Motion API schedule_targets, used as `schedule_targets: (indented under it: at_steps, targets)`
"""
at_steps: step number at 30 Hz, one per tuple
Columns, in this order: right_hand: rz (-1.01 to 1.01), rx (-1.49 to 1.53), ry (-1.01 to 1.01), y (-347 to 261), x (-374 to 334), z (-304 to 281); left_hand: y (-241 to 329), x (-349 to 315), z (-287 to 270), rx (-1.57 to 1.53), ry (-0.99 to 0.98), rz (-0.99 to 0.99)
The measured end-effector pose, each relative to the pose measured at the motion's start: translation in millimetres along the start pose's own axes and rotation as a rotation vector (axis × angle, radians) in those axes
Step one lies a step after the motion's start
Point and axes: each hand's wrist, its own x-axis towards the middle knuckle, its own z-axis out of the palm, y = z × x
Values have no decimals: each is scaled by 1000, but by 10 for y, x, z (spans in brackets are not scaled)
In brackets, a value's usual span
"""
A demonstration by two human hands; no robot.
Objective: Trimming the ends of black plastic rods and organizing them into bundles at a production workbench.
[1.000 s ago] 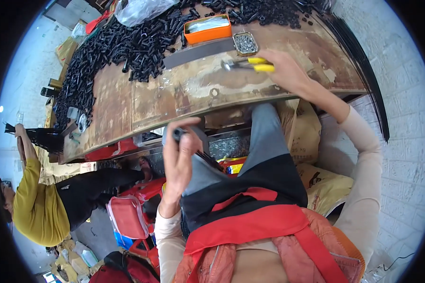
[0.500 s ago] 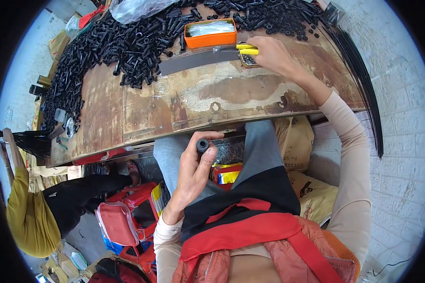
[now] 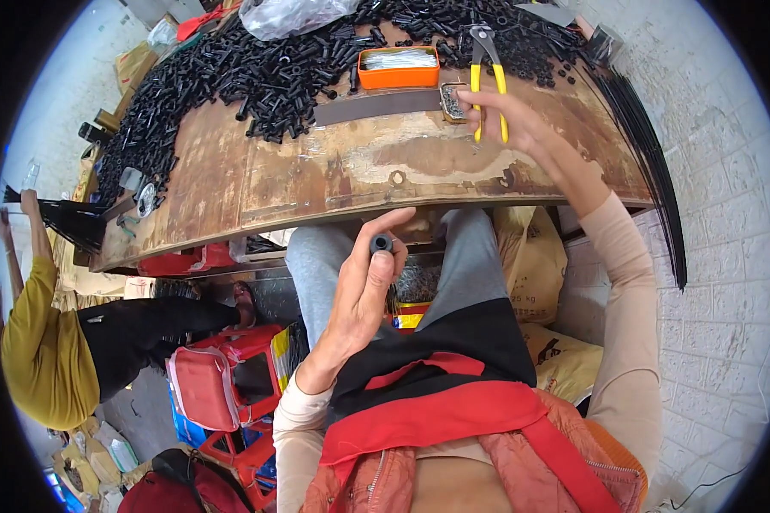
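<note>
In my left hand [image 3: 361, 295], low over my lap in front of the table edge, a short black tubular part [image 3: 382, 243] stands with its hollow round end facing up. Thumb and fingers close round it, and the index finger stretches out. My right hand [image 3: 506, 118] is over the table, closed on yellow-handled pliers [image 3: 482, 47] whose jaws point to the far side. The fingertips of that hand reach the rim of a small tray [image 3: 451, 106] holding tiny metal pieces. Whether they pinch one is too small to tell.
An orange box [image 3: 398, 79] of thin white strips stands behind a flat dark strip [image 3: 375, 108]. Heaped black parts [image 3: 274, 81] cover the table's far side and left. Long black rods [image 3: 650, 162] overhang the right edge. Another person [image 3: 47, 342] works at the left beside red stools [image 3: 205, 389].
The pliers have swung from pointing left to pointing away, and my right hand has shifted slightly right and nearer. My left hand still holds the black tubular part. The view has shifted a little.
</note>
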Motion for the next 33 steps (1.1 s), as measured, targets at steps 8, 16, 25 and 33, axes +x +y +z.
schedule_targets:
  at_steps: [8, 16, 25, 33]
  targets:
    - [-166, -7, -23, 394, -1108, 907, -48, 73, 112, -90, 64, 16]
    - [-454, -174, -115, 633, -1509, 1200, 69, 65, 273, -163, -108, 37]
    - [-477, -137, -85, 684, -1496, 1274, 11, 67, 279, -173, -78, 26]
    - [-481, -159, -86, 693, -1463, 1287, -10, 93, 283, -198, -54, 37]
